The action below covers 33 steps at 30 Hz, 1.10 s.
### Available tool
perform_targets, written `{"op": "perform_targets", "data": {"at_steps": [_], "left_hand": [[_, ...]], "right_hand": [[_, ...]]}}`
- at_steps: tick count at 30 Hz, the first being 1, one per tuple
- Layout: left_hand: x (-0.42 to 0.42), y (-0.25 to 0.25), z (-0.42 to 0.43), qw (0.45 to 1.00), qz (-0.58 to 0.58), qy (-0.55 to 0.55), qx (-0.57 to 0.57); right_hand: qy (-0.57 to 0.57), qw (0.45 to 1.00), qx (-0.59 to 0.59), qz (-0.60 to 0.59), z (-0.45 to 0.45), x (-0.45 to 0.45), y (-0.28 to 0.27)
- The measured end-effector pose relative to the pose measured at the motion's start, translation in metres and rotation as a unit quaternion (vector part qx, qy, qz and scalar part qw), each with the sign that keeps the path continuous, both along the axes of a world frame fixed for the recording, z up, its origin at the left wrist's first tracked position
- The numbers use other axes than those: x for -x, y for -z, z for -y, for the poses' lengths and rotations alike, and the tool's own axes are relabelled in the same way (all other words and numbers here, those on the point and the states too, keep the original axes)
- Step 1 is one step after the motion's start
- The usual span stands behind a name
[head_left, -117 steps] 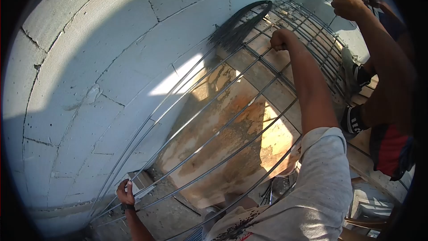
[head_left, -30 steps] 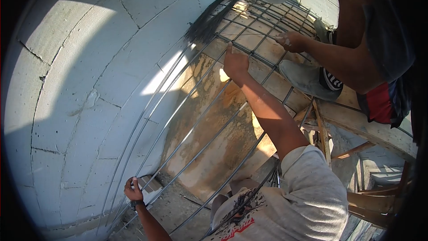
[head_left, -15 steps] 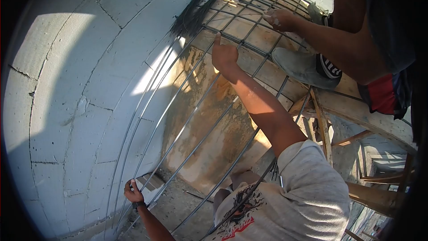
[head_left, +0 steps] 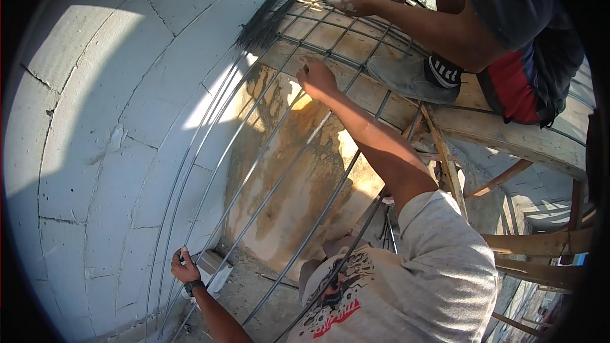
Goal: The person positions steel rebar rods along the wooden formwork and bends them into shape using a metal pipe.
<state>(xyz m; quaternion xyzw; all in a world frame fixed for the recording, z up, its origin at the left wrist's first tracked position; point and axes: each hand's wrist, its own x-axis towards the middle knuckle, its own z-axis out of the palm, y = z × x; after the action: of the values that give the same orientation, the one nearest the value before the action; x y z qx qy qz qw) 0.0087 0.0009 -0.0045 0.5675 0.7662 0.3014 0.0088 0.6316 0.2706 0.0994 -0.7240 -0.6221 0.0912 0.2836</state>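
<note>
Pale block wall (head_left: 101, 171), partly sunlit

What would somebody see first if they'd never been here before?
Probably the long metal bars, slanting across the middle up to a criss-cross grid near the top. Next might come the dark, bent bundle of wires near the pale block wall, then somebody's grey shoe toward the upper right.

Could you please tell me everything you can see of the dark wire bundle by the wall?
The dark wire bundle looks like many thin metal strands, bent into a narrow loop at its upper end, loose ends fanning out below. It lies over the rod grid beside the block wall; nobody is touching it.
</note>
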Motion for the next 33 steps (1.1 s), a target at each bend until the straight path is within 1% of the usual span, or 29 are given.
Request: {"op": "perform_targets", "data": {"at_steps": [1, 4, 7, 10, 11, 14, 15, 18, 19, 22, 24, 25, 26, 28, 31, 33], "left_hand": [[-0.001, -0.001, 0.000, 1.000, -0.013, 0.003, -0.015], [-0.003, -0.004, 0.000, 0.999, -0.022, 0.002, -0.024], [-0.002, -0.001, 0.000, 0.999, -0.026, 0.009, -0.047], [-0.002, 0.002, -0.001, 0.998, -0.023, 0.014, -0.052], [-0.003, 0.001, 0.000, 0.999, -0.025, 0.011, -0.046], [0.001, 0.004, 0.001, 0.997, -0.041, 0.017, -0.064], [0.002, 0.002, 0.001, 0.997, -0.037, 0.025, -0.065], [0.001, 0.000, 0.000, 0.997, -0.032, 0.019, -0.064], [0.001, 0.000, 0.000, 0.998, -0.027, 0.019, -0.061], [0.002, -0.002, -0.002, 0.998, -0.026, 0.023, -0.059], [0.001, 0.002, -0.002, 0.996, -0.036, 0.024, -0.072], [0.001, 0.002, -0.002, 0.998, -0.015, 0.018, -0.054], [0.001, 0.003, -0.001, 0.999, -0.020, 0.014, -0.041], [0.000, 0.000, -0.001, 0.999, -0.033, 0.001, -0.019], [0.001, 0.003, -0.003, 0.998, -0.030, 0.019, -0.045], [0.000, 0.000, -0.003, 0.998, -0.029, 0.017, -0.047]], "right_hand": [[-0.005, 0.999, -0.035, -0.036, 0.016, 0.001, -0.002], [0.012, 0.989, 0.079, 0.125, 0.070, -0.001, -0.026], [0.115, 0.991, -0.037, 0.050, 0.075, -0.011, -0.008], [0.170, 0.985, 0.000, 0.001, 0.062, -0.009, -0.017], [0.176, 0.984, 0.033, -0.003, 0.057, -0.011, -0.017], [0.143, 0.982, 0.101, -0.067, 0.051, -0.002, -0.028], [0.113, 0.985, 0.081, -0.104, 0.048, 0.003, -0.030], [0.088, 0.985, 0.097, -0.114, 0.038, 0.018, -0.035], [0.100, 0.987, 0.074, -0.104, 0.035, 0.023, -0.032], [0.134, 0.975, 0.087, -0.153, 0.031, 0.028, -0.029], [0.117, 0.981, 0.065, -0.143, 0.031, 0.026, -0.015], [0.110, 0.983, 0.055, -0.136, 0.035, 0.022, -0.011], [0.081, 0.983, 0.068, -0.150, 0.038, 0.015, -0.007], [0.096, 0.989, 0.046, -0.106, 0.047, 0.015, -0.008], [0.075, 0.983, 0.084, -0.147, 0.059, 0.007, -0.025], [0.079, 0.987, 0.081, -0.112, 0.059, -0.003, -0.020]]}}
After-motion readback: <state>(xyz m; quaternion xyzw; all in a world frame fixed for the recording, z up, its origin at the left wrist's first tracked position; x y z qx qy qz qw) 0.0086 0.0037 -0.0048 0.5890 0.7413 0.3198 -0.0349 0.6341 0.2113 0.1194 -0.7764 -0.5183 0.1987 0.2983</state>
